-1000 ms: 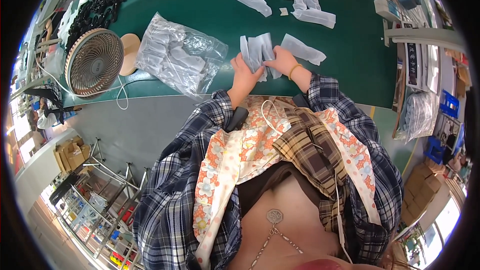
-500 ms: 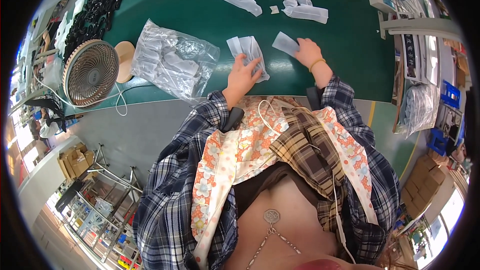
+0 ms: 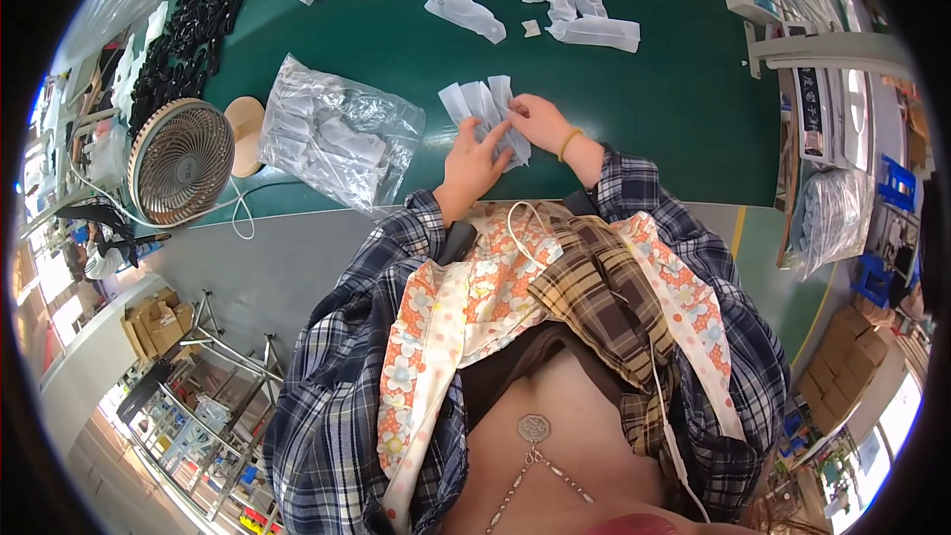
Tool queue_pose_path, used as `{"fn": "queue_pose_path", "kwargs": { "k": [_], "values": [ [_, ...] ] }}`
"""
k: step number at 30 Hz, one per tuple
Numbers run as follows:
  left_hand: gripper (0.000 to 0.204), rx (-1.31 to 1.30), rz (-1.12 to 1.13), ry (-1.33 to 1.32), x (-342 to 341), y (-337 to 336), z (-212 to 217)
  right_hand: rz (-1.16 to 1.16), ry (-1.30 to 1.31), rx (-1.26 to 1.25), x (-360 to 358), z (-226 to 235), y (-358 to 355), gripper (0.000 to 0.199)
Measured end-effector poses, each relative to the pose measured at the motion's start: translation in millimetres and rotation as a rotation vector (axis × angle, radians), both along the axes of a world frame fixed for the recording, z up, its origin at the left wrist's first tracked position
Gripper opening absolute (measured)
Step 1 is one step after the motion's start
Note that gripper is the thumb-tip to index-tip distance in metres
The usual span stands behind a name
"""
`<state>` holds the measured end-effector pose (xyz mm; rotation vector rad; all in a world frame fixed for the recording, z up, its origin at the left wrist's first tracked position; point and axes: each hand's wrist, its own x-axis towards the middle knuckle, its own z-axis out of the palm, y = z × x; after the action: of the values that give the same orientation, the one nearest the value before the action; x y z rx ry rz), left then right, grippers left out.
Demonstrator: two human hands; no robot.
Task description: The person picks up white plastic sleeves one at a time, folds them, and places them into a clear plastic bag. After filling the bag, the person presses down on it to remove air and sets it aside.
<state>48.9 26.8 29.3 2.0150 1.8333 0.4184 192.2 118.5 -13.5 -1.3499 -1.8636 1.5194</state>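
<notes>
- My left hand [image 3: 474, 163] lies over the packets [image 3: 456, 104], its fingers spread across them from the left.
- My right hand [image 3: 545, 126] comes in from the other side, its fingertips drawn in at the right edge of the same packets; how firmly they pinch is too small for me to tell.
- The two hands are close together, with the fingers nearly meeting over the packets.
- The packets are whitish and see-through, lined up side by side in a small fan shape on the green table [image 3: 674, 119], near the edge in front of me.
- To their left, well apart from my hands, lies a clear bag [image 3: 404, 131] with more whitish packets inside; its lower corner reaches the near edge of the table.
- Left of the bag is a fan [image 3: 181, 163] with a round tan base [image 3: 245, 134], and a white cord [image 3: 241, 213] loops close by.
- Behind the fan, a heap of black parts [image 3: 193, 50] runs along the left side.
- Across the table, loose packets [image 3: 466, 12] lie scattered, some overlapping, and a small pale scrap [image 3: 531, 28] sits between two of them.
- A yellow band [image 3: 568, 145] circles my right wrist, just beyond my plaid sleeve [image 3: 634, 188].
</notes>
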Motion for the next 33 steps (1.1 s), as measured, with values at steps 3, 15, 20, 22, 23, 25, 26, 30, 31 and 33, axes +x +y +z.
{"fn": "queue_pose_path", "kwargs": {
  "k": [3,15,20,22,23,25,26,30,31,33],
  "values": [
    [0.043,-0.03,-0.008,0.065,0.7,3.5,8.8,0.153,0.098,-0.117,11.7,-6.1,6.8,0.027],
    [0.045,-0.15,-0.036,0.135,4.8,9.5,12.2,-0.174,-0.749,0.257,60.5,32.1,60.5,0.026],
    [0.046,-0.118,-0.051,0.129,3.9,10.0,9.4,-0.022,-0.559,0.282,60.6,34.3,15.2,0.028],
    [0.047,-0.105,-0.061,0.125,3.8,10.0,7.3,-0.03,-0.459,0.189,48.0,32.5,11.1,0.028],
    [0.047,-0.11,-0.064,0.121,4.5,8.6,5.0,0.018,-0.472,0.15,37.1,30.0,13.3,0.032],
    [0.046,-0.018,0.002,-0.064,3.3,6.0,-0.1,0.064,-0.482,0.114,22.7,27.6,10.0,0.037],
    [0.046,0.033,0.036,-0.153,1.4,5.0,-2.8,0.092,-0.466,0.119,17.2,24.9,6.6,0.044],
    [0.044,-0.162,0.663,-1.051,-14.0,-16.1,-37.4,0.147,-0.487,0.133,-8.4,36.3,-4.3,0.067],
    [0.044,-0.162,0.67,-1.053,-17.8,-19.2,-38.7,0.13,-0.55,0.135,-12.1,46.3,-8.5,0.075],
    [0.042,-0.353,0.582,-1.187,-25.8,-25.8,-37.5,0.122,-0.614,0.141,-21.7,53.0,-20.2,0.084]
  ]
}}
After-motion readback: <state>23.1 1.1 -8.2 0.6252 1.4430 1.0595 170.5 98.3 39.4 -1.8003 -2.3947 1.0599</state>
